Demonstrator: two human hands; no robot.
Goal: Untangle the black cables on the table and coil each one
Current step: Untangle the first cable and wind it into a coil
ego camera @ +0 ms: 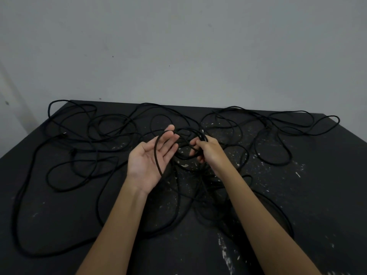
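A grey wall [178, 46] fills the far half of the view. Below it lies a black table [327, 175] flecked with white paint marks. The black cables [282, 164] sprawl across it in loose, overlapping loops from the far left corner to the far right, with a denser tangle at the centre between the forearms. The left hand [143, 159] hovers palm up above the centre, fingers nearly straight and spread, with one strand [155, 155] draped across the palm, not gripped. Just right of it, the right hand [208, 149] curls its fingers round a gathered bunch of loops. A small silvery connector tip [203, 131] pokes out above those fingers.
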